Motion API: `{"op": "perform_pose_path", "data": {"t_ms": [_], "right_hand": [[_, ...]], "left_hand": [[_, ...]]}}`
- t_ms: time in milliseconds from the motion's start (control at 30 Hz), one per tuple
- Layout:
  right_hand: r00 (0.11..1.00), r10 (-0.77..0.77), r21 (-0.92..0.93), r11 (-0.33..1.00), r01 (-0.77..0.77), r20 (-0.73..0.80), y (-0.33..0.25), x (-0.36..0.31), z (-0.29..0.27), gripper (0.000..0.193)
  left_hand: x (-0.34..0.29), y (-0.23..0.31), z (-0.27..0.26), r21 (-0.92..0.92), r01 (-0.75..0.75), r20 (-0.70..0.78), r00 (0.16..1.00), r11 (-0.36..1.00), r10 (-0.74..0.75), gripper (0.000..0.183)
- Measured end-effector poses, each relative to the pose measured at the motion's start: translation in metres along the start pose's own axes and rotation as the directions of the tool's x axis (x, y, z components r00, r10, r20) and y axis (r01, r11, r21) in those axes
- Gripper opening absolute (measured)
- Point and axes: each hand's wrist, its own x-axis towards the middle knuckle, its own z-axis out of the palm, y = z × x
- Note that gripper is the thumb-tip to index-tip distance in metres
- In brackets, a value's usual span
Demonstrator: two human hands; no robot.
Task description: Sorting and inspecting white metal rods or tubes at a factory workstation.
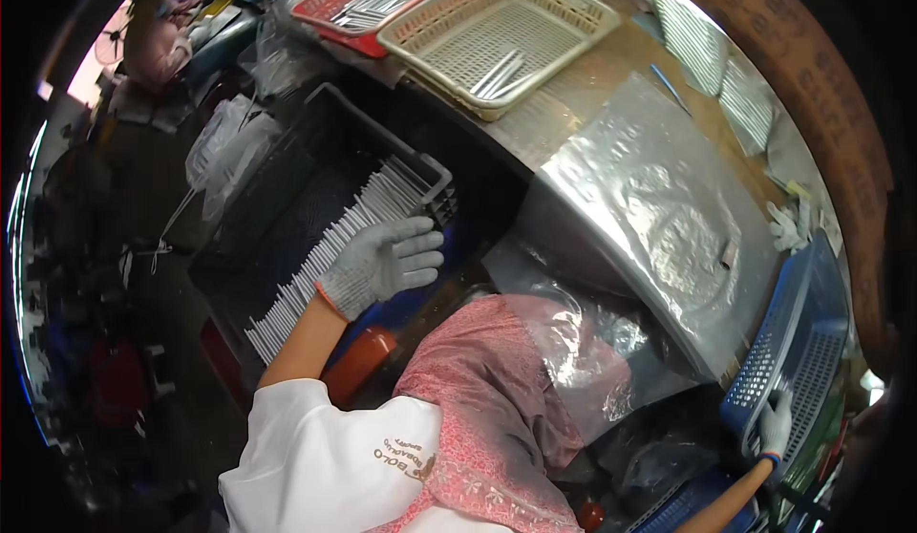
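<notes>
left hand [382, 266]: grey knit glove, fingers spread flat on row of thin grey metal rods [330, 246] in dark tray
right hand [776, 423]: gloved fingers curled over blue plastic basket [798, 342] rim, counter's right edge
handling: rods likely light, stiff, slippery; take mid-length

Cluttered workshop. Worn wooden worktable [611, 60] ran across upper right of frame; dark floor [115, 275] at left; bright pinkish daylight [95, 70] showed in the upper left corner.
</notes>
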Motion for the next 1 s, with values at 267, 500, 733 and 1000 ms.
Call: {"op": "perform_pose_path", "data": {"t_ms": [267, 500, 733, 1000], "right_hand": [[0.988, 0.151, 0.022, 0.988, -0.151, -0.02, -0.086, -0.052, -0.02, 0.044], [0.949, 0.163, 0.064, 0.986, -0.151, -0.27, -0.051, -0.071, -0.018, 0.036], [0.949, 0.111, 0.03, 0.994, -0.107, -0.297, -0.035, -0.065, -0.009, 0.036], [0.94, 0.118, -0.01, 0.992, -0.128, -0.32, -0.041, -0.069, -0.004, 0.037]], "left_hand": [[-0.083, 0.026, -0.182, -0.014, -0.239, -0.745, 0.65, 0.971, 0.149, 0.04], [-0.111, 0.013, -0.199, 0.201, -0.063, -0.918, 0.337, 0.977, 0.211, 0.064], [-0.105, -0.041, -0.343, 0.319, 0.18, -0.909, 0.336, 0.93, 0.246, 0.067], [0.001, -0.033, -0.235, 0.376, 0.255, -0.805, 0.567, 0.891, 0.178, 0.086]]}}
